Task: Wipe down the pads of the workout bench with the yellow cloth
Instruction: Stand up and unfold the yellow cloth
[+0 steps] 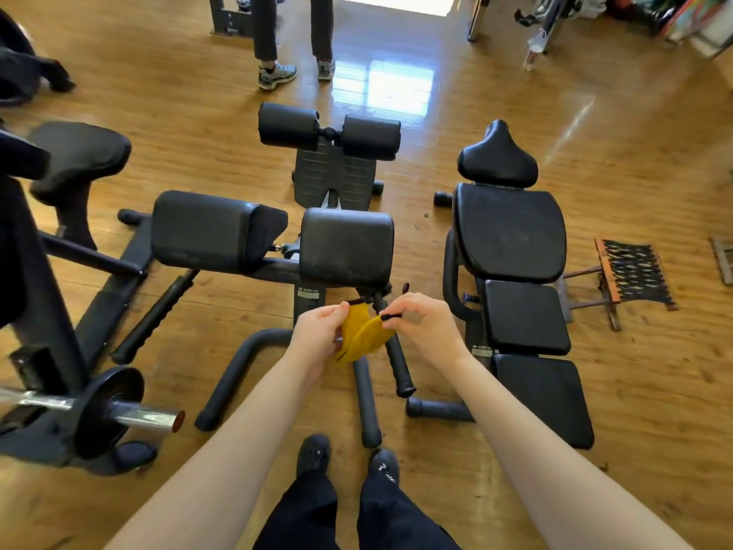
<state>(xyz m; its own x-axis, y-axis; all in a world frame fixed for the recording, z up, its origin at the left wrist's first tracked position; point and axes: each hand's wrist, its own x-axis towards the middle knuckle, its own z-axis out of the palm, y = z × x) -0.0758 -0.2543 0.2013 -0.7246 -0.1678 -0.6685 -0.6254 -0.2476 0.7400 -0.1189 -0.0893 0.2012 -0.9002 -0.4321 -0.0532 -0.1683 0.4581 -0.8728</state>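
A yellow cloth [363, 335] hangs crumpled between my two hands in the middle of the view. My left hand [317, 331] pinches its left edge and my right hand [424, 323] pinches its upper right corner. Just beyond the hands stands the black workout bench with two large thigh pads, the left pad [214, 230] and the right pad [347, 246]. Farther back on the same bench are two round roller pads [329, 131] above a foot plate [335, 178]. Neither hand touches a pad.
A second black bench [511, 248] with a saddle seat stands to the right. A barbell with a plate [107, 410] lies at lower left. A person's legs [293, 37] stand at the back. A folding stool [630, 275] sits far right. Wooden floor all around.
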